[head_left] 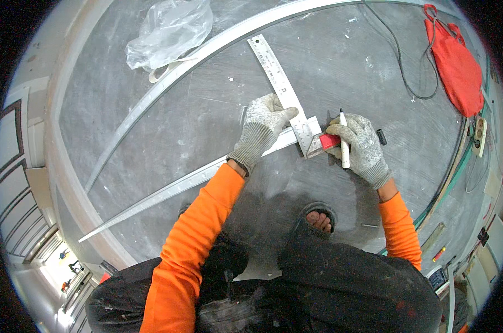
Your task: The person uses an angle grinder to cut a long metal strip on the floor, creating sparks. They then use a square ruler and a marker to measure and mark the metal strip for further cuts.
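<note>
My left hand point(264, 119), in a grey-white knit glove, is closed with thumb and fingers on the steel blade of a try square point(276, 75). The square lies across one end of a narrow light metal profile point(190, 176), which runs under my left wrist toward the lower left. My right hand point(361, 145), gloved alike, grips a white marker point(345, 149) with its dark tip pointing away from me. Its fingers also touch the red part of the square's stock. Just right of that hand is a small black cap point(381, 136); whether it rests on the floor I cannot tell.
A second long metal profile point(151, 100) curves across the far floor, with a clear plastic bag point(171, 33) beside it. At the far right are a red bag point(457, 66), a dark cable point(401, 66) and a socket strip point(479, 132). My sandalled foot point(318, 220) is close below.
</note>
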`<state>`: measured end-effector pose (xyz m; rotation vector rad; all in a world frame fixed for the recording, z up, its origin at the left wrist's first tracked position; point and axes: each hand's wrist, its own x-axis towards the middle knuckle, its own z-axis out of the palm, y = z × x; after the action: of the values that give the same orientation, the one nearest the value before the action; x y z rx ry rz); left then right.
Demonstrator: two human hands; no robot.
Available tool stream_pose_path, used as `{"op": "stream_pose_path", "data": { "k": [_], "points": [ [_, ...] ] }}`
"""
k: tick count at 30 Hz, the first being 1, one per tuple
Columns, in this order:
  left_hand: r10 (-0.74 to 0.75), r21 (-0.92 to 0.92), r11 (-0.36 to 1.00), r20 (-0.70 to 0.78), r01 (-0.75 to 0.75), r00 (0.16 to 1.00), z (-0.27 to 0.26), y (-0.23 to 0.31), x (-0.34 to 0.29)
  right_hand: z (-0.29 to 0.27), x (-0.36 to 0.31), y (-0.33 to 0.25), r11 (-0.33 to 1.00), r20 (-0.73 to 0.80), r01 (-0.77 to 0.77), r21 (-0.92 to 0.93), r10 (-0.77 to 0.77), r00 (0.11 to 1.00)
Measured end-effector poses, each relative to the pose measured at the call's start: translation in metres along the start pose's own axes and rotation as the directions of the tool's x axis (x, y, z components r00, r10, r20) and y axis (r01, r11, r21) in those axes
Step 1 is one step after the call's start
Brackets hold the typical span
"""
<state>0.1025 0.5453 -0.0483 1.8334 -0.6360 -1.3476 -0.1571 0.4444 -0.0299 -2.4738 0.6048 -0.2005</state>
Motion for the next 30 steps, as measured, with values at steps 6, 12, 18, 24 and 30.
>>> {"op": "stream_pose_path", "data": {
  "k": [6,12,18,24,30],
  "points": [
    [-0.008,-0.054,0.998,0.009,0.009,1.000,0.000,0.000,-0.002,0.002,0.000,0.000,1.000,-0.016,-0.007,0.012,0.007,1.000],
    [-0.026,-0.021,0.999,-0.014,0.025,1.000,0.004,0.007,-0.003,-0.002,0.001,-0.003,0.999,-0.004,-0.024,0.024,0.024,1.000],
    [-0.065,-0.102,0.993,0.024,0.067,0.998,0.002,0.005,0.000,-0.001,0.001,-0.002,1.000,-0.015,-0.024,0.010,0.024,1.000],
    [-0.051,-0.146,0.987,0.138,0.071,0.989,-0.008,0.006,0.000,-0.003,0.002,-0.004,0.999,-0.011,-0.046,0.016,0.046,0.999],
    [-0.034,-0.115,0.992,0.172,0.054,0.984,-0.012,0.010,-0.003,-0.002,0.004,-0.003,0.999,-0.022,-0.049,0.005,0.049,0.999]
  ]
}}
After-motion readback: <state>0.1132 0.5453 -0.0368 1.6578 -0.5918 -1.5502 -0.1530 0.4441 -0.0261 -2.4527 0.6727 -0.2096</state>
